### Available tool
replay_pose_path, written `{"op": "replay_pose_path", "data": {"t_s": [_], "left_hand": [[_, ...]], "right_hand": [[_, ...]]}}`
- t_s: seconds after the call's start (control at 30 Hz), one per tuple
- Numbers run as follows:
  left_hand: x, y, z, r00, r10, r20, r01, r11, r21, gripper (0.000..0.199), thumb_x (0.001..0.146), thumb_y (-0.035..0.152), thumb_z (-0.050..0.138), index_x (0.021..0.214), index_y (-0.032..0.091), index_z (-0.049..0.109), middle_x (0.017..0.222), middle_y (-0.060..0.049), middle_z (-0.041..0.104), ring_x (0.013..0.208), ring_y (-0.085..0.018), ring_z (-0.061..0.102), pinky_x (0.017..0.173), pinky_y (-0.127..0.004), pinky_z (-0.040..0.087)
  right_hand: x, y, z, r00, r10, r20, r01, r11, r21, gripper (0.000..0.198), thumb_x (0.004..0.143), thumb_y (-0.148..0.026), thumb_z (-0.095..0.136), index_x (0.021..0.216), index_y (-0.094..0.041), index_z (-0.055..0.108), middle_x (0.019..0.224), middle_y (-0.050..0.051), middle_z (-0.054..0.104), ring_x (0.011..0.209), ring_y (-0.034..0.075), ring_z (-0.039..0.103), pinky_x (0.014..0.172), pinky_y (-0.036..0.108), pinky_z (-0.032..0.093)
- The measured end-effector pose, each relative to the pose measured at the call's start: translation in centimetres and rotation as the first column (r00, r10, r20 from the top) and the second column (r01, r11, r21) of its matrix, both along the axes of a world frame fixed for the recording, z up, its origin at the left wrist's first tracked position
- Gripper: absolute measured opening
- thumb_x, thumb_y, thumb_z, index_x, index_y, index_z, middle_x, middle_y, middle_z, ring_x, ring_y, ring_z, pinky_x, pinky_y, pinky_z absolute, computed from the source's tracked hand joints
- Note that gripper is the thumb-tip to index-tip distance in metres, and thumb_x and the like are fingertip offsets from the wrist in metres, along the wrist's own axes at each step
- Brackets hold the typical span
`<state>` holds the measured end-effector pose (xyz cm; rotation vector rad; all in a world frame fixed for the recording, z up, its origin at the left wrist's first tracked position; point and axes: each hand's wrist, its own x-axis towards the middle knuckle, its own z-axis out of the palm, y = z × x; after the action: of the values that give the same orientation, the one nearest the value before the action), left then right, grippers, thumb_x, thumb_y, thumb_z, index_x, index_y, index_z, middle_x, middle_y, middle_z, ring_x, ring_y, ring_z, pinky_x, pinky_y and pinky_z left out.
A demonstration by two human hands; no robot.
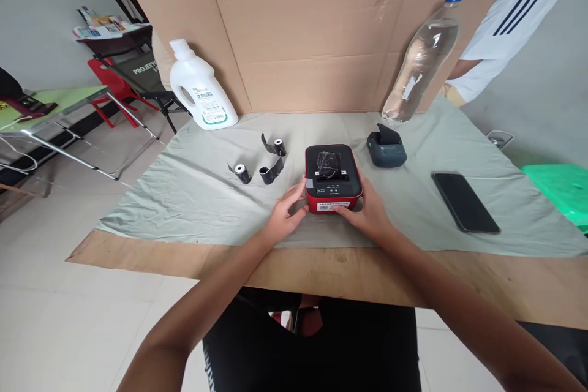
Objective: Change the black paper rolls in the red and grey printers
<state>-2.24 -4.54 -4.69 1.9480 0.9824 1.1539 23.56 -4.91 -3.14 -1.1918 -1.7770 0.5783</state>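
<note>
Head view: mid-frame, the red-and-black device (pixel 334 179) sits between left hand (pixel 283 215) and right hand (pixel 371 213), fingers (pixel 293 196) clasping its sides.

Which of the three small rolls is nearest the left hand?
The black cylindrical roll whose loose strip curls rightward, nearest the bare left hand. The other two rolls sit farther off, their white ends showing.

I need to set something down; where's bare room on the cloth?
Bare cloth lies left of the black rolls and between the right hand and phone. Crowded: between rolls and red box, where the left hand is.
</note>
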Motion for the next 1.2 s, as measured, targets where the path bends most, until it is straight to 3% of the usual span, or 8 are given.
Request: {"op": "replay_pose_path", "data": {"t_s": [0.17, 0.3, 0.53, 0.7, 0.8, 0.9, 1.03, 1.2], "left_hand": [[-1.1, 0.6, 1.3, 0.994, 0.106, -0.038, -0.098, 0.98, 0.172, 0.055, 0.099, 0.021, 0.05, 0.153, 0.031, 0.054, 0.149, -0.01, 0.065, 0.11, -0.018, 0.072, 0.088, -0.033, 0.064], [-1.2, 0.5, 1.7, 0.996, 0.051, -0.075, -0.023, 0.941, 0.337, 0.052, 0.097, 0.015, 0.048, 0.145, 0.029, 0.062, 0.141, -0.009, 0.07, 0.095, -0.016, 0.069, 0.09, -0.038, 0.061], [-0.3, 1.1, 1.3, 0.995, 0.06, -0.077, -0.031, 0.942, 0.333, 0.056, 0.091, 0.005, 0.044, 0.139, 0.027, 0.064, 0.127, -0.007, 0.072, 0.076, -0.012, 0.059, 0.072, -0.028, 0.054], [0.0, 1.4, 0.9, 0.995, 0.088, -0.045, -0.067, 0.936, 0.344, 0.055, 0.086, 0.003, 0.044, 0.132, 0.024, 0.066, 0.117, -0.006, 0.075, 0.068, -0.011, 0.054, 0.07, -0.026, 0.052], [-0.1, 1.1, 0.6, 0.996, 0.088, -0.027, -0.073, 0.934, 0.348, 0.054, 0.086, 0.003, 0.044, 0.132, 0.023, 0.066, 0.124, -0.008, 0.075, 0.069, -0.011, 0.052, 0.07, -0.027, 0.052], [-0.1, 1.0, 0.0, 0.997, 0.076, -0.011, -0.067, 0.931, 0.359, 0.055, 0.087, 0.004, 0.045, 0.136, 0.023, 0.062, 0.133, -0.009, 0.072, 0.072, -0.011, 0.053, 0.073, -0.028, 0.053], [-0.2, 1.3, -0.6, 0.997, 0.073, 0.0, -0.068, 0.919, 0.389, 0.056, 0.091, 0.009, 0.047, 0.145, 0.022, 0.054, 0.132, -0.011, 0.073, 0.074, -0.013, 0.055, 0.077, -0.031, 0.054], [-0.4, 1.5, -0.9, 0.998, 0.069, 0.002, -0.064, 0.914, 0.401, 0.051, 0.1, 0.018, 0.045, 0.15, 0.023, 0.048, 0.132, -0.012, 0.074, 0.074, -0.013, 0.057, 0.079, -0.033, 0.054]], "right_hand": [[0.3, 0.0, 0.0, 1.0, 0.002, -0.005, -0.002, 1.0, -0.01, 0.104, 0.079, -0.048, 0.085, 0.166, -0.032, 0.03, 0.16, 0.013, 0.048, 0.151, 0.037, 0.044, 0.125, 0.06, 0.038], [0.4, 0.1, 0.3, 1.0, 0.012, 0.02, -0.013, 0.996, 0.09, 0.107, 0.08, -0.049, 0.084, 0.167, -0.027, 0.027, 0.167, 0.016, 0.038, 0.157, 0.037, 0.034, 0.129, 0.059, 0.032], [0.8, 1.0, 0.0, 0.996, 0.038, 0.078, -0.054, 0.975, 0.217, 0.099, 0.085, -0.051, 0.078, 0.167, -0.027, 0.028, 0.165, 0.015, 0.042, 0.152, 0.038, 0.04, 0.126, 0.06, 0.035], [1.1, 2.3, -0.3, 0.997, 0.055, 0.061, -0.069, 0.96, 0.27, 0.094, 0.087, -0.052, 0.073, 0.167, -0.028, 0.028, 0.159, 0.016, 0.046, 0.145, 0.037, 0.044, 0.12, 0.058, 0.041], [1.3, 2.8, -0.2, 0.996, 0.072, 0.058, -0.085, 0.959, 0.269, 0.093, 0.088, -0.056, 0.068, 0.168, -0.029, 0.027, 0.151, 0.015, 0.051, 0.138, 0.036, 0.047, 0.114, 0.056, 0.046], [1.5, 3.4, 1.0, 0.994, 0.1, 0.037, -0.106, 0.965, 0.24, 0.089, 0.094, -0.061, 0.056, 0.169, -0.029, 0.021, 0.153, 0.014, 0.05, 0.136, 0.034, 0.049, 0.111, 0.054, 0.047], [1.7, 6.1, 4.7, 0.996, 0.073, -0.043, -0.067, 0.989, 0.132, 0.082, 0.099, -0.062, 0.045, 0.17, -0.029, 0.02, 0.145, 0.012, 0.06, 0.116, 0.027, 0.062, 0.1, 0.044, 0.053], [1.1, 10.7, 9.4, 0.98, -0.108, -0.165, 0.07, 0.973, -0.218, 0.073, 0.101, -0.063, 0.041, 0.162, -0.023, 0.042, 0.136, 0.013, 0.066, 0.087, 0.022, 0.07, 0.073, 0.035, 0.055]]}}
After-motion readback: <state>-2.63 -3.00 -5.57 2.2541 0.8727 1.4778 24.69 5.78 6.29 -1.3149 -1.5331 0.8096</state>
